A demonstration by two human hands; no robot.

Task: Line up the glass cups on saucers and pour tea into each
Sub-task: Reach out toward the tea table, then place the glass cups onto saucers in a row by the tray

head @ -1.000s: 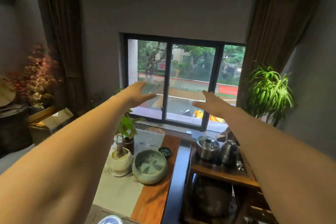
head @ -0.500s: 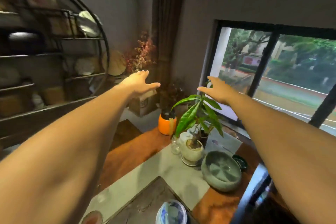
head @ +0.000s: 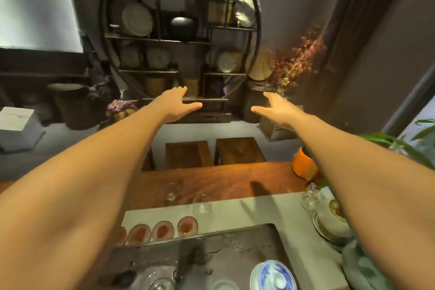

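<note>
Well below left hand [head: 175, 106], saucers [head: 162, 231]

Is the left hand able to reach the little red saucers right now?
Probably yes. The left hand is open, holds nothing and is stretched out in the air far past the red saucers. They lie in a row beside the left forearm with nothing covering them, so it would only need to draw back and down.

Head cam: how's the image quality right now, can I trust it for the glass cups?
Head view: dim warm light, slight motion blur, wide-angle bending at the edges; the glass cups are faint and hard to outline, the saucers clear; both hands, left and right, are sharp.
</note>
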